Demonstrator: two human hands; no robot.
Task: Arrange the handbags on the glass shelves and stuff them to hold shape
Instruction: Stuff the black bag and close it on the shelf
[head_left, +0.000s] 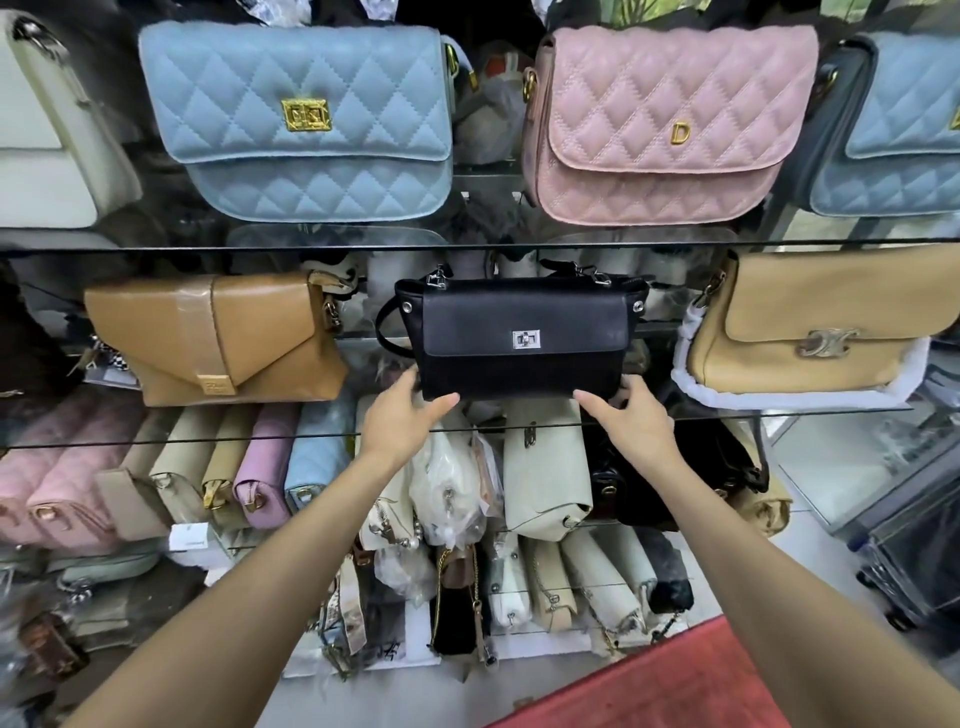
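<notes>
My left hand (402, 415) has its thumb stretched along the bottom front edge of the black bag (522, 338), with the other fingers curled out of sight behind its lower left corner, so it grips that corner. My right hand (636, 418) mirrors it, thumb pointing in along the bottom edge, fingers wrapped behind the lower right corner. The black bag stands upright on the middle glass shelf (779, 411), near its front edge, flap forward with a silver turn lock at the centre. To its left on the same shelf sits a tan bag (218, 343), well apart. To its right is a beige bag (810, 322) resting on white wrapping. On the shelf above, far from me, stand a blue bag (306, 119) on the left and a pink bag (665, 124) on the right. Below the middle shelf, many bags are packed side by side on end.
</notes>
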